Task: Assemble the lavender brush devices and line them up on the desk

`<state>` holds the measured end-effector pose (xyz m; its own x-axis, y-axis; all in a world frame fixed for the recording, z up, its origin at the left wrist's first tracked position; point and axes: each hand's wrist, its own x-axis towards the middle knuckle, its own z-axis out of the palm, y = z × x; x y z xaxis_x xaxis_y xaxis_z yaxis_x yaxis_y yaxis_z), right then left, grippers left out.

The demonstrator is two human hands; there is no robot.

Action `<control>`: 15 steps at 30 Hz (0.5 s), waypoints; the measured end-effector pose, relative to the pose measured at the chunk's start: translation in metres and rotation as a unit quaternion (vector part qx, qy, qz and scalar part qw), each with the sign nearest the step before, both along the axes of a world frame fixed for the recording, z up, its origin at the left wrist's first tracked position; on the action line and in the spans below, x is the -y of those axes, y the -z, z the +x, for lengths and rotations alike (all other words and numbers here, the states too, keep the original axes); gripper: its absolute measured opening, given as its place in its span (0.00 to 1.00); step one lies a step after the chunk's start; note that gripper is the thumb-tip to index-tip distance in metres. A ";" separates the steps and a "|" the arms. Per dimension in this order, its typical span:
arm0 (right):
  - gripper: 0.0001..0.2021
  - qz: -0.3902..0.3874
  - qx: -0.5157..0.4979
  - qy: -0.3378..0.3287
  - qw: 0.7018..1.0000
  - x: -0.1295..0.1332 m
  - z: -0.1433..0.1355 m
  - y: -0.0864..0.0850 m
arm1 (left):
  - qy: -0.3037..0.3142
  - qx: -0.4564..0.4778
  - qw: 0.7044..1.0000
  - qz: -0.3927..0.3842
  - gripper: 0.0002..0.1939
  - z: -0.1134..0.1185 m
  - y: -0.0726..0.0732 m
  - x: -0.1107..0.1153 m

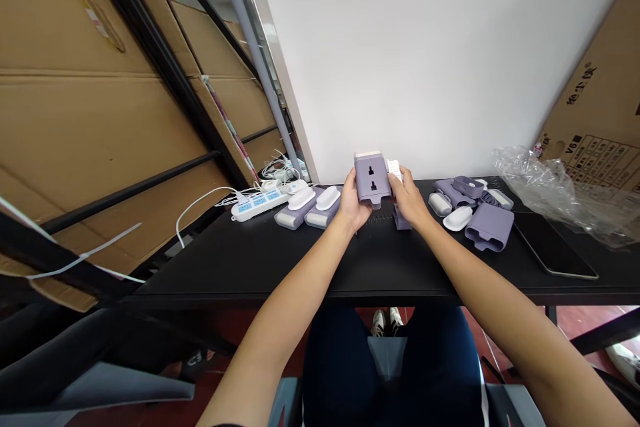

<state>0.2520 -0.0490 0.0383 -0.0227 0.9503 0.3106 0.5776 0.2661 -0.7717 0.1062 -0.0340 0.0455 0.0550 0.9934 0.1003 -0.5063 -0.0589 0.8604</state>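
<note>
My left hand point(356, 203) is closed around the left side of a purple plastic housing point(373, 177), held upright above the table. Two dark keyhole-shaped slots show on its face, and a pale strip runs along its top. On the housing's other side, my right hand point(409, 199) pinches a small white piece point(395, 169) with faint marks on it. The right fingertips are close to the housing's edge; whether they touch it I cannot tell. Below the right hand lies a small purple part point(401, 219), partly covered. Tiny dark pieces, perhaps screws, lie beside it.
Left on the black table point(240, 260) are two purple units point(291, 215) topped with white oval parts, and a white power strip point(260, 205) with cables. At right lie more purple housings point(491, 227), white oval pieces point(457, 218), a phone point(553, 243) and clear plastic wrap point(575, 193).
</note>
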 end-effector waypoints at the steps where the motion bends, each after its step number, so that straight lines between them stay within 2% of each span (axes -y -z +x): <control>1: 0.29 -0.006 0.000 0.009 1.000 -0.001 -0.001 0.000 | 0.009 0.008 1.000 -0.010 0.28 0.001 0.000 0.000; 10: 0.32 0.005 0.075 0.087 0.993 0.003 -0.006 0.000 | 0.017 0.082 0.996 -0.043 0.25 0.009 0.007 0.001; 12: 0.32 0.004 0.073 0.072 0.995 0.005 -0.006 -0.001 | 0.027 0.080 0.996 -0.032 0.24 0.011 0.007 0.002; 15: 0.31 0.014 0.050 0.021 0.998 0.008 -0.006 -0.002 | -0.010 0.061 0.998 0.008 0.24 0.013 0.007 0.003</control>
<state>0.2459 -0.0568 0.0401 -0.0163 0.9422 0.3346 0.6626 0.2608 -0.7021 0.1192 -0.0372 0.0384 0.0225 0.9925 0.1203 -0.6061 -0.0822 0.7911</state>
